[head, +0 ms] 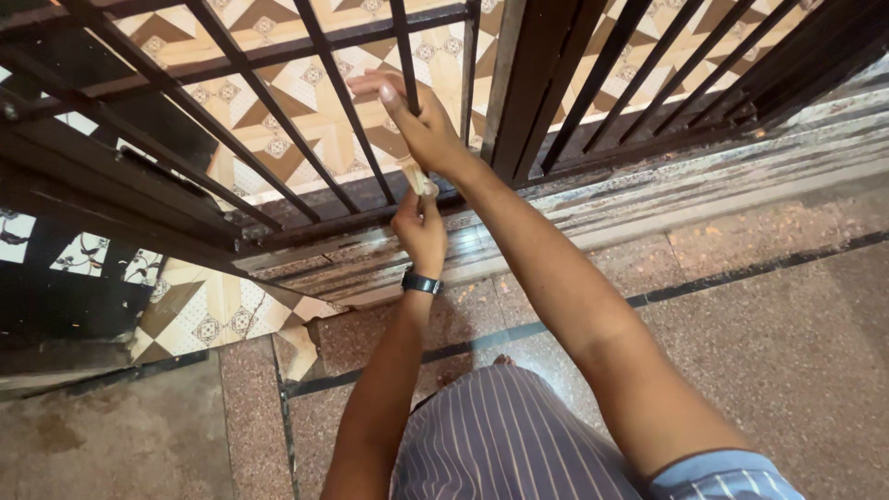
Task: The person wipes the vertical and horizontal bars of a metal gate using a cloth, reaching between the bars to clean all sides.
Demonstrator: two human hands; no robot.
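Right hand (421, 120) clamped round a dark gate bar (405, 56), left hand (421, 227) pinching a pale wooden handle (419, 176) beneath it; a loosened pinch could probably drop it.

Dark metal gate bars (269, 102) are slanting across your reach, leaving only narrow gaps onto the patterned tile floor (306, 93) beyond. The heavier gate post (519, 83) is blocking the right, while the speckled stone floor (778, 315) below is lying open.
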